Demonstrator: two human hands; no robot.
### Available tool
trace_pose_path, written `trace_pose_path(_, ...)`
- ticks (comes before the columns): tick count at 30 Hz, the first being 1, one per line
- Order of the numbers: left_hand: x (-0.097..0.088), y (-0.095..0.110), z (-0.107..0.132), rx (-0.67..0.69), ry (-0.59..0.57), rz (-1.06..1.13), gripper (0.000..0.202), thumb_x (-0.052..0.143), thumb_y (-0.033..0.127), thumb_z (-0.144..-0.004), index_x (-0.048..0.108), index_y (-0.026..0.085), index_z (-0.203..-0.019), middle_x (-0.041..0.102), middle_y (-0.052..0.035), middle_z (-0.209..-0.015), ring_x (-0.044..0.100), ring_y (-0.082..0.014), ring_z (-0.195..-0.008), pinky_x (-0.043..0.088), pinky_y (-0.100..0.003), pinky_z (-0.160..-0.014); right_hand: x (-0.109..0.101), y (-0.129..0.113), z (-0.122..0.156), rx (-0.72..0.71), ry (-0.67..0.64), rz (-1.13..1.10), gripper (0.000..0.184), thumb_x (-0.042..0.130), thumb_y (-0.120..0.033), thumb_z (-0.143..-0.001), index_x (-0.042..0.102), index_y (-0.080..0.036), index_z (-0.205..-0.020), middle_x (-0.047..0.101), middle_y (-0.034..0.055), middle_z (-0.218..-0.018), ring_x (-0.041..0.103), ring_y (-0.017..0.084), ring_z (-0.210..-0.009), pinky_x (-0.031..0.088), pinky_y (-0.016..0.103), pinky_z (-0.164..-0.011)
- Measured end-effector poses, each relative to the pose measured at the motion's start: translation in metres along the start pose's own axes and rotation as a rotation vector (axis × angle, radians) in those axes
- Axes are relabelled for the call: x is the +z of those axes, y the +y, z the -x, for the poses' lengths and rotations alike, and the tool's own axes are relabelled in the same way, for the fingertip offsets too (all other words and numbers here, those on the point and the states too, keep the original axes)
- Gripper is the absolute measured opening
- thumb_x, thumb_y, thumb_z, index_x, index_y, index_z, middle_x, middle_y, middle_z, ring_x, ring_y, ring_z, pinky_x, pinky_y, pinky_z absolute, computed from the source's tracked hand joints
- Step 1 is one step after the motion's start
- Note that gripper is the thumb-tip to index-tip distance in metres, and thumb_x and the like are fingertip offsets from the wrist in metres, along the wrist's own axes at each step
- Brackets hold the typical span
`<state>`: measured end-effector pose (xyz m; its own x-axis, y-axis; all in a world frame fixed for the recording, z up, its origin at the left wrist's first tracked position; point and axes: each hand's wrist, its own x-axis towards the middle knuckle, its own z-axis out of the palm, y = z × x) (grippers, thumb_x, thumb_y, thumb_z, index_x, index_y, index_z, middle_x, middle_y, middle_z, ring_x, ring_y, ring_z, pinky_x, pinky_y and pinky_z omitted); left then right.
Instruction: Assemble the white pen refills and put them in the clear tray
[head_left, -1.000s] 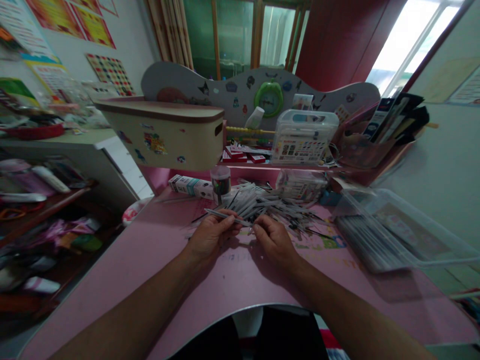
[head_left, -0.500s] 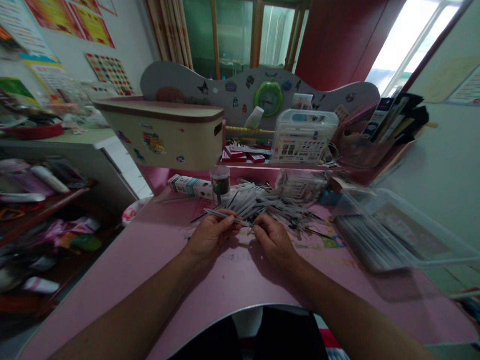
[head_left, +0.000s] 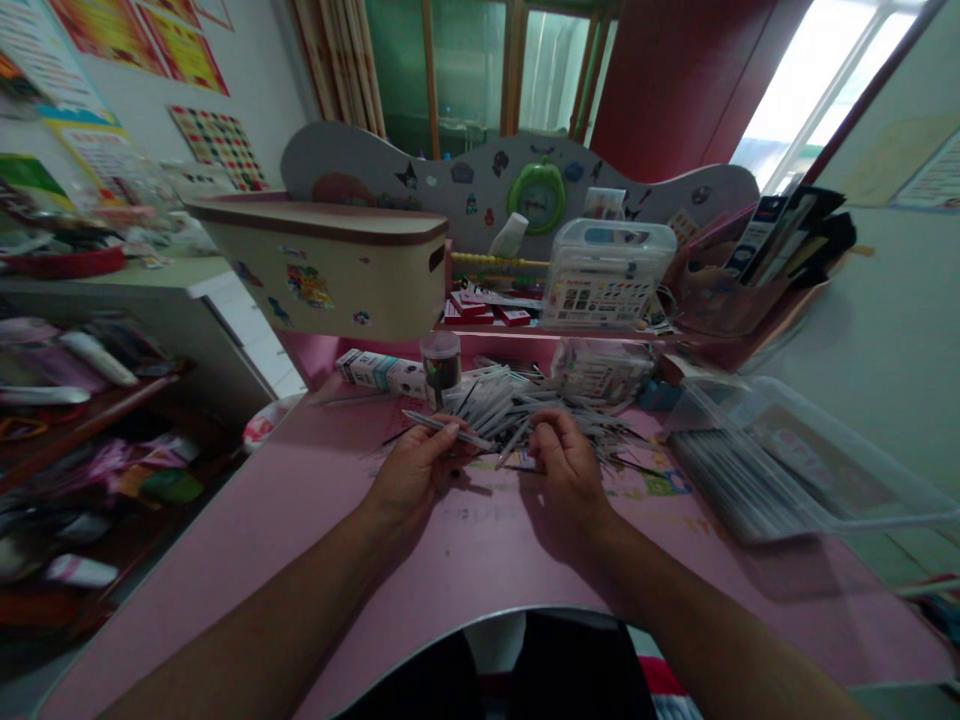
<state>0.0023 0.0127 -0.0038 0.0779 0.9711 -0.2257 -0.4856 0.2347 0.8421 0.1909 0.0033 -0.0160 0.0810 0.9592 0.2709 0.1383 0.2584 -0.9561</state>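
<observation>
— What have your hands got?
— My left hand [head_left: 420,468] is closed on a thin pen [head_left: 442,429], pinched at the fingertips so it lies level with both ends free. My right hand [head_left: 568,465] pinches a second pen [head_left: 513,446] at the near edge of the pile [head_left: 540,405], just beyond both hands.
— And around them?
— A pink desk [head_left: 465,560], with a clear tray [head_left: 757,470] right of my right hand and cluttered shelves [head_left: 90,400] far left.

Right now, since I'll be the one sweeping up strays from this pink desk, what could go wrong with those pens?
The pile of pens is loose and crisscrossed; the right hand, drawing a second pen from its near edge, might drag others across the desk. The left hand pinches its pen with fingertips only, so it could slip. The small jar stands close behind the pile; a careless sweep might tip it.
</observation>
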Motion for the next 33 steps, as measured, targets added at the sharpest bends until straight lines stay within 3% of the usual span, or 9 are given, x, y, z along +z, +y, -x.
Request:
trace_pose_path(3, -0.002, -0.001, -0.004, 0.075, 0.058, 0.025, 0.017, 0.073, 0.030, -0.081, 0.065, 0.016, -0.081, 0.068, -0.0008, -0.069, 0.065, -0.0134, -0.061, 0.055, -0.023, -0.057, -0.003, -0.003, -0.007, 0.023, 0.194, -0.111, 0.019, 0.048, -0.039, -0.094, 0.054, -0.023, -0.103, 0.049, -0.0039, -0.068, 0.044, 0.014, -0.057, 0.033, 0.025, -0.052)
trace_pose_path(8, -0.002, 0.002, -0.007, 0.143, 0.113, 0.107, 0.024, 0.067, 0.034, -0.085, 0.057, 0.017, -0.071, 0.060, 0.0020, -0.064, 0.061, -0.0124, -0.059, 0.055, -0.025, -0.064, -0.012, 0.001, -0.017, 0.005, 0.259, -0.075, 0.018, 0.050, -0.039, -0.092, 0.055, -0.023, -0.097, 0.049, -0.0044, -0.066, 0.042, 0.014, -0.057, 0.032, 0.026, -0.054)
trace_pose_path(11, -0.002, 0.004, -0.007, 0.130, 0.110, 0.166, 0.025, 0.063, 0.033, -0.087, 0.052, 0.018, -0.069, 0.056, 0.0030, -0.064, 0.059, -0.0120, -0.057, 0.055, -0.026, -0.062, -0.017, 0.008, -0.018, -0.031, 0.151, 0.102, 0.017, 0.052, -0.036, -0.093, 0.059, -0.021, -0.089, 0.052, -0.0024, -0.068, 0.047, 0.015, -0.063, 0.035, 0.028, -0.060)
trace_pose_path(14, -0.002, 0.006, -0.006, 0.132, 0.142, 0.160, 0.018, 0.062, 0.031, -0.086, 0.055, 0.018, -0.075, 0.057, 0.0035, -0.065, 0.054, -0.0103, -0.052, 0.049, -0.023, -0.052, -0.016, 0.007, -0.014, -0.216, -0.048, 0.365, 0.013, 0.053, -0.025, -0.092, 0.063, -0.020, -0.085, 0.062, 0.0031, -0.081, 0.053, 0.019, -0.079, 0.039, 0.033, -0.074)
trace_pose_path(17, -0.001, 0.005, -0.006, 0.148, 0.156, 0.106, 0.012, 0.063, 0.028, -0.085, 0.058, 0.018, -0.081, 0.057, 0.0037, -0.066, 0.047, -0.0075, -0.047, 0.039, -0.018, -0.044, -0.004, 0.000, -0.005, -0.409, -0.226, 0.579, 0.009, 0.059, -0.016, -0.089, 0.068, -0.019, -0.090, 0.068, 0.0062, -0.095, 0.052, 0.023, -0.095, 0.037, 0.039, -0.088)
trace_pose_path(21, 0.000, 0.004, -0.006, 0.153, 0.154, 0.083, 0.016, 0.064, 0.032, -0.085, 0.060, 0.017, -0.083, 0.056, 0.0040, -0.065, 0.042, -0.0048, -0.044, 0.029, -0.015, -0.040, 0.015, -0.004, 0.005, -0.492, -0.372, 0.735, 0.012, 0.058, -0.018, -0.095, 0.070, -0.020, -0.099, 0.070, 0.0057, -0.104, 0.050, 0.023, -0.100, 0.035, 0.041, -0.092)
trace_pose_path(28, -0.002, 0.002, -0.008, 0.157, 0.158, 0.096, 0.033, 0.065, 0.049, -0.087, 0.062, 0.017, -0.084, 0.056, 0.0034, -0.065, 0.044, -0.0054, -0.045, 0.031, -0.015, -0.040, 0.026, 0.011, 0.003, -0.535, -0.385, 0.946, 0.017, 0.052, -0.027, -0.102, 0.067, -0.020, -0.107, 0.068, 0.0079, -0.110, 0.048, 0.025, -0.103, 0.034, 0.042, -0.090)
trace_pose_path(33, -0.002, 0.001, -0.008, 0.146, 0.153, 0.091, 0.031, 0.064, 0.047, -0.088, 0.063, 0.016, -0.086, 0.058, 0.0032, -0.067, 0.044, -0.0052, -0.046, 0.031, -0.015, -0.041, 0.028, 0.013, 0.003, -0.541, -0.372, 1.025, 0.014, 0.055, -0.026, -0.100, 0.067, -0.019, -0.104, 0.065, 0.0082, -0.103, 0.047, 0.025, -0.099, 0.034, 0.041, -0.087)
